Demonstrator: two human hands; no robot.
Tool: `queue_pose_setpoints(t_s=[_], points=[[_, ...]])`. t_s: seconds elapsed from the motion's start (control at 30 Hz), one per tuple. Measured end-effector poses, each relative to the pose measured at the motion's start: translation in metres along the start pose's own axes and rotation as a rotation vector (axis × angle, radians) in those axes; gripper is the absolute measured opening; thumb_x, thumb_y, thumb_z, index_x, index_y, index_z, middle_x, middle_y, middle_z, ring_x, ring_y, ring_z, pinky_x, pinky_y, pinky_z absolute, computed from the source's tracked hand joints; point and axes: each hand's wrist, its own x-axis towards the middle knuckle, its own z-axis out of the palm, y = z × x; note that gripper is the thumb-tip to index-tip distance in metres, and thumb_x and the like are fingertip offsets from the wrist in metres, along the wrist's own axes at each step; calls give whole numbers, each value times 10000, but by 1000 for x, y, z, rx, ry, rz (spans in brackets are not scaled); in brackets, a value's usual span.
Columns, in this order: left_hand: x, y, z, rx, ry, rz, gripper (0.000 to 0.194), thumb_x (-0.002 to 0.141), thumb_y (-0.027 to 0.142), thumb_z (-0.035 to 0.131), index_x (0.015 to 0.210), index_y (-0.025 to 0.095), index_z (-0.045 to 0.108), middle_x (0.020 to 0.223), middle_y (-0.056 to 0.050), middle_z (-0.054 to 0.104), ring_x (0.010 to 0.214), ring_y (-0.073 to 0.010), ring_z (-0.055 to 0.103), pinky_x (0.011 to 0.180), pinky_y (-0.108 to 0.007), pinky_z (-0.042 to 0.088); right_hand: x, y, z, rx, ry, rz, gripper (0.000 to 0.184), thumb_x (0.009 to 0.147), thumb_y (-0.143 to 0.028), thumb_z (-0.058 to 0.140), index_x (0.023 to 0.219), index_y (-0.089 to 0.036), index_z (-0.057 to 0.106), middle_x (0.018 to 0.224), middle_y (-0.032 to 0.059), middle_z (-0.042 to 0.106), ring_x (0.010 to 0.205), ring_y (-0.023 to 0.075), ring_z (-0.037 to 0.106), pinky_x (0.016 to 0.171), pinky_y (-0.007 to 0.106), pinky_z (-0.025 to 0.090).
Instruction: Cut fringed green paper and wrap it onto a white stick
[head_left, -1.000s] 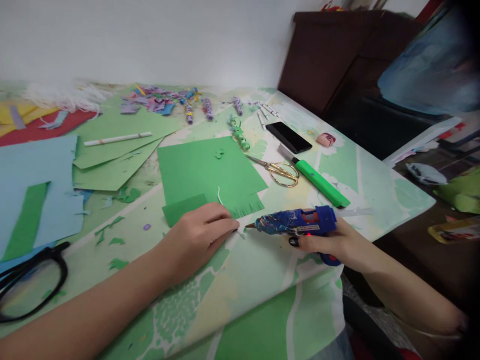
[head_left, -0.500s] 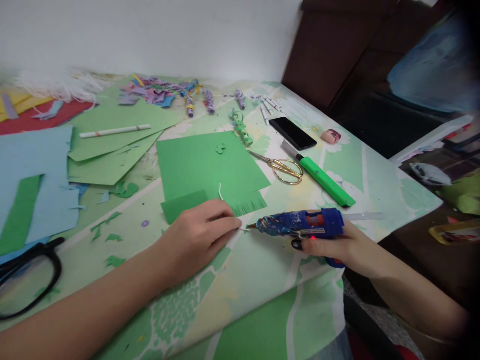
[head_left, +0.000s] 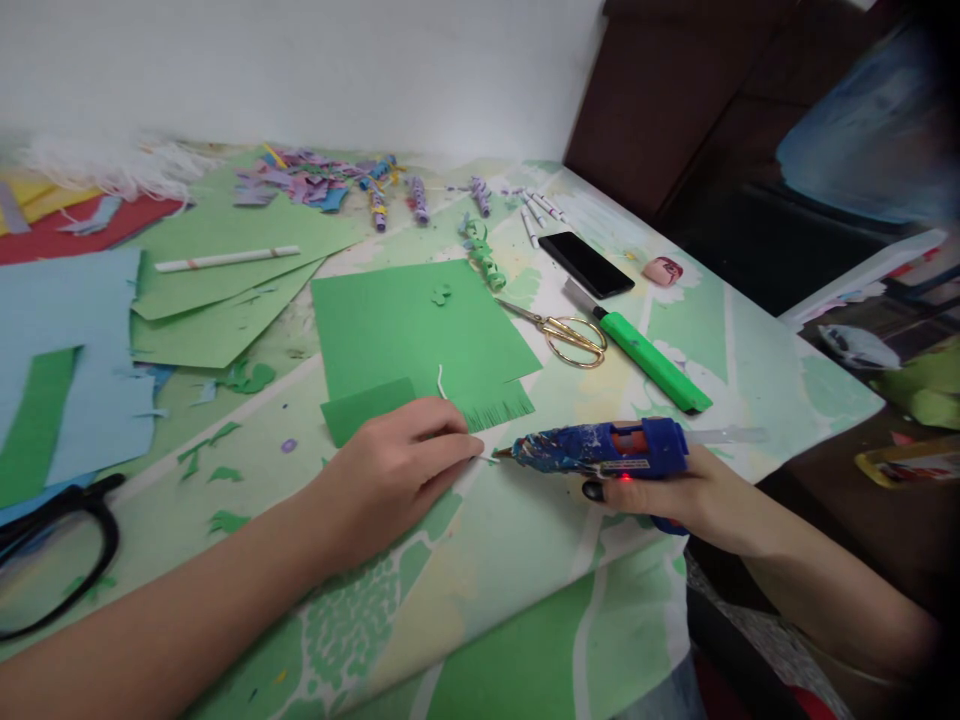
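My right hand is wrapped round a blue hot glue gun, its smeared nozzle pointing left and a clear glue stick jutting from its back. A red light glows on its side. Close to the nozzle tip, my left hand pinches a thin white string. One end of the string sticks up behind the fingers; the other reaches the nozzle tip. Just beyond my left hand lie a green paper sheet and a fringed green strip, partly covered by the hand.
Gold-handled scissors, a green utility knife and a black phone lie to the right. Curled paper rolls and scraps sit behind. Black-framed glasses rest at left, near blue paper. The table's right edge slopes away.
Almost nothing differs. The view has shifted very slightly; both hands, the string and the glue gun hold nearly the same places.
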Motion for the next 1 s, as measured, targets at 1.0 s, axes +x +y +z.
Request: queue_pose_setpoints(t_s=[1.0], points=[[-1,-1,0,-79,-26,38,149,850,102,544,902,125,683,824,-76,644,754,-150,578,656,-249,459,-4,8,-4,84,23,61,331,673,-358,728,937,-164,683,914,69,668,836,217,622,730,305,534]])
